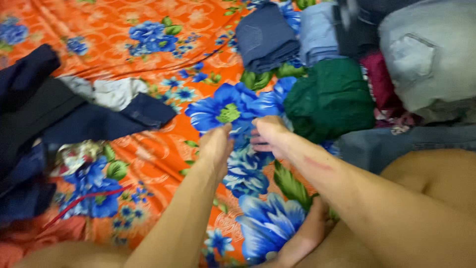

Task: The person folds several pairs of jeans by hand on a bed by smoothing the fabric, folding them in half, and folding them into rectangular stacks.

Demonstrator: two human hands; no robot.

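The left hand (216, 143) and right hand (270, 135) are seen close together, fingers curled down onto the orange sheet with blue flowers (163, 30); whether cloth is pinched cannot be told through the blur. Just beyond the right hand a bunched dark green garment (329, 99) is found, with folded denim (265, 39) behind it. Dark navy clothes (54, 119) lie well apart on the left.

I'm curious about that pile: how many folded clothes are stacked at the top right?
5 at least: navy piece, light blue piece, green piece, maroon piece, grey piece. More may be hidden beneath.
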